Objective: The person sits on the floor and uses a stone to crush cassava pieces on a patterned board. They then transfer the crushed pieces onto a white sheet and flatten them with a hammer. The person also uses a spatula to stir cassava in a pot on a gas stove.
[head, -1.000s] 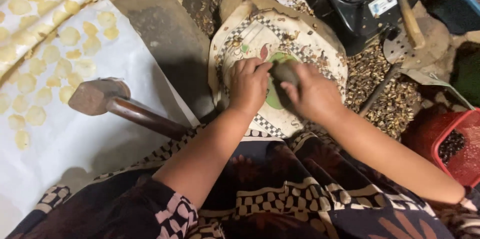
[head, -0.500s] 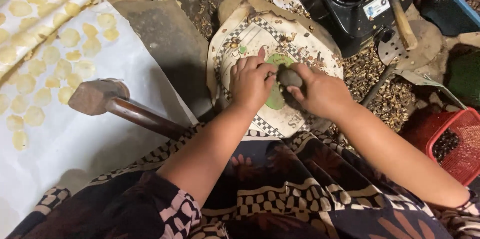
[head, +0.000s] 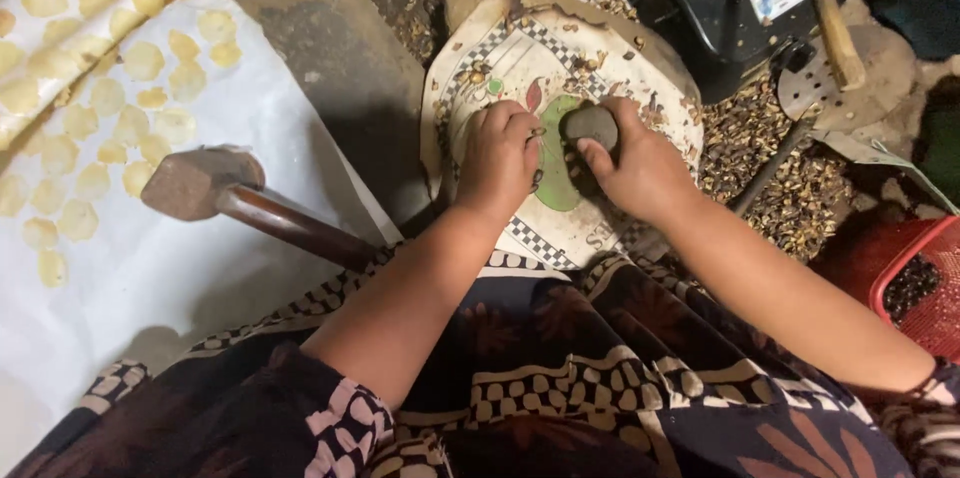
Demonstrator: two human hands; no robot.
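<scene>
Both hands shifted toward slab's upper middle since earlier frame. Right hand point(head: 640, 173) grips one dark stone point(head: 590, 124), fingers curled round it, pressing on patterned slab point(head: 520, 48). Left hand point(head: 497, 160) knuckles bent, fingertips pressed flat beside stone. One mallet point(head: 200, 183) on white sheet point(head: 150, 268).

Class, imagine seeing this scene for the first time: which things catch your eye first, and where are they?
At centre, the right hand grips a dark round stone over a patterned sheet, with the left hand beside it. To the left, pale yellow discs dot a white cloth, where a wooden mallet lies.
</scene>
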